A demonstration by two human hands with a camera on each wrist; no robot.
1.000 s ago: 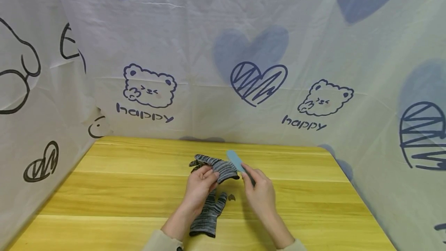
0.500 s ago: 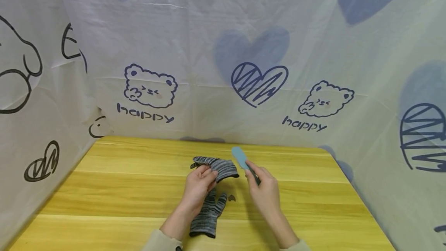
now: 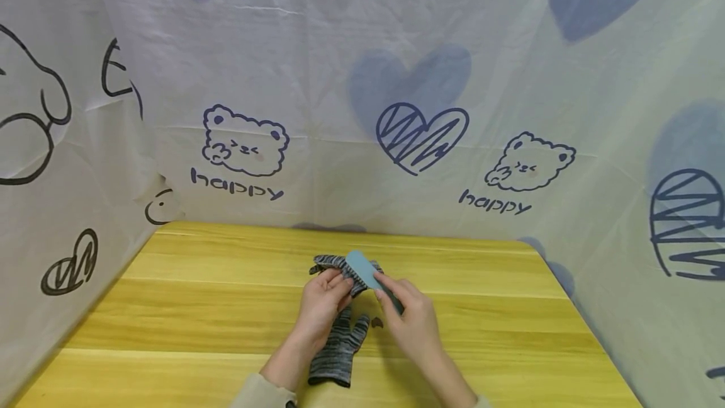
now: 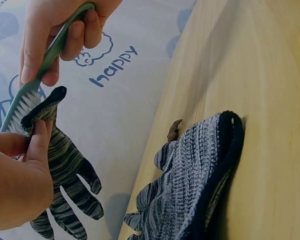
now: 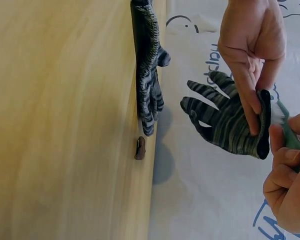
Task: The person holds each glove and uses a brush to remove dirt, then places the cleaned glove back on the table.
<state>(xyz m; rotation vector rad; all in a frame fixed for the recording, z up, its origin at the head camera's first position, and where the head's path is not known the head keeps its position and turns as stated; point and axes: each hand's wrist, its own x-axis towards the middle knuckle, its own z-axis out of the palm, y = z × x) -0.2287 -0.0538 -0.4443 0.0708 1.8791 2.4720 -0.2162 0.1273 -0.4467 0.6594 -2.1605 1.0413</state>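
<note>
My left hand (image 3: 324,304) pinches a grey-and-black striped knit glove (image 4: 65,155) near its dark cuff, holding it above the table. In my right hand (image 3: 412,317) is a blue-green brush (image 3: 362,268), gripped by its handle. Its white bristles (image 4: 25,107) meet the glove by the cuff, as the left wrist view shows. In the head view the brush head covers part of the held glove. A second striped glove (image 3: 335,354) lies on the table below my left hand, cuff toward me.
A small dark brown piece (image 3: 377,322) lies beside the lying glove's fingertips. The wood-grain table (image 3: 510,326) is bordered by a white printed cloth (image 3: 328,175) at the back and sides.
My right hand drew the brush away to the right, off the glove, then brought it back left onto it. My left hand and the held glove have barely shifted.
</note>
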